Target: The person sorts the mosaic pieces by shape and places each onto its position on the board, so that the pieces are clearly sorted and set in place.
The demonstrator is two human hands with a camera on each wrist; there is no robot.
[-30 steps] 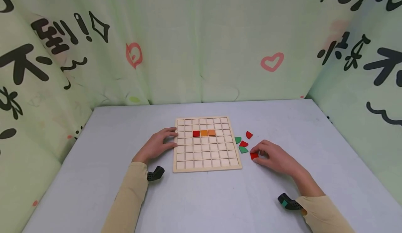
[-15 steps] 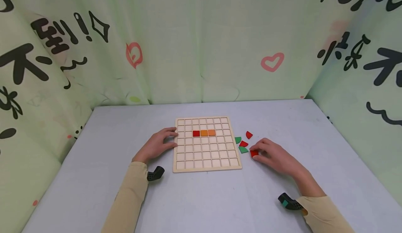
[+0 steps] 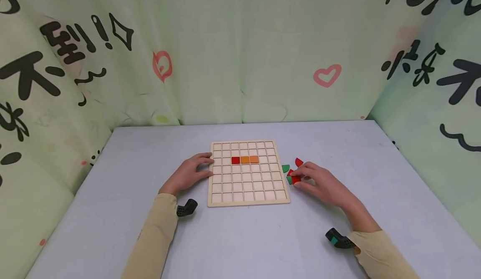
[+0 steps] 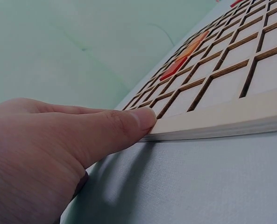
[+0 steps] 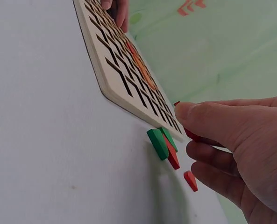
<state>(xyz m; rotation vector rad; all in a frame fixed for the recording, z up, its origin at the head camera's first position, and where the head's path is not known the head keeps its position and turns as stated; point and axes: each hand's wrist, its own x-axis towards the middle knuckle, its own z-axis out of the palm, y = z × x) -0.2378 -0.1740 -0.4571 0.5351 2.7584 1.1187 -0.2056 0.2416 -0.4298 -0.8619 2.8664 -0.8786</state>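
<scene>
partly, the right hand [image 3: 325, 186] hides its pinched red tile [image 3: 296, 179] while the relaxed left hand [image 3: 188, 173] touches the board [image 3: 238, 186].

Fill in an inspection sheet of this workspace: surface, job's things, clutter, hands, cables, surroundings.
Surface: pale table.
Job's things: wooden grid board holding a red tile and two orange tiles in one row; loose green pieces and loose red pieces near its right edge.
Clutter: nothing seen.
Hands: left hand touches the board's left edge; right hand pinches another red piece.
Cables: nothing seen.
Surroundings: pale green curtains with dark lettering and pink hearts.
</scene>
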